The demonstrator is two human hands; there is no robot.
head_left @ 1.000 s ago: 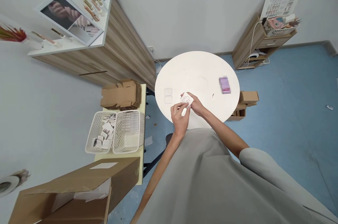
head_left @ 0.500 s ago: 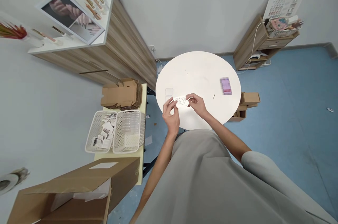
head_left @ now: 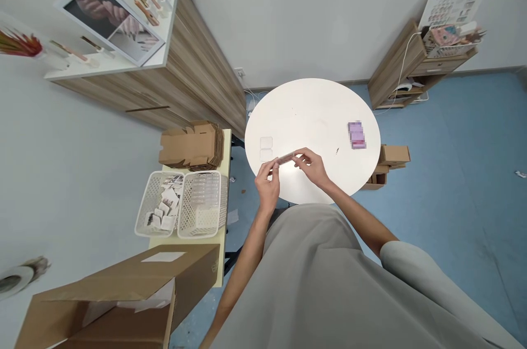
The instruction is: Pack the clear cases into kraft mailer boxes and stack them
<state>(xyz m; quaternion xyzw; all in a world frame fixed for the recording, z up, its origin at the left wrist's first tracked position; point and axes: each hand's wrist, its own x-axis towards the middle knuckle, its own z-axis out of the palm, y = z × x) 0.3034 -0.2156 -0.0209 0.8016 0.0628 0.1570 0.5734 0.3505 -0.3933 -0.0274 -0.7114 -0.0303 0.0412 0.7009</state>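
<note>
A small printed card (head_left: 286,158) is held between my two hands above the near part of the white oval table (head_left: 313,113). It is tilted so that it shows as a narrow strip. My left hand (head_left: 268,180) pinches its left end, and the fingers of my right hand (head_left: 312,165) are closed on its right end. Just beyond my left hand, an open clear plastic case (head_left: 266,149) lies flat on the table.
A purple pixelated item (head_left: 357,135) lies on the table's right side. To the left, white baskets (head_left: 201,236) and folded cardboard boxes (head_left: 189,146) sit on a side table, with a large open carton (head_left: 193,277) nearer. Small boxes (head_left: 394,155) stand right of the table.
The card has turned from showing its printed face to a thin, tilted strip. Both hands still grip its ends. The clear case is less covered by my left hand.
</note>
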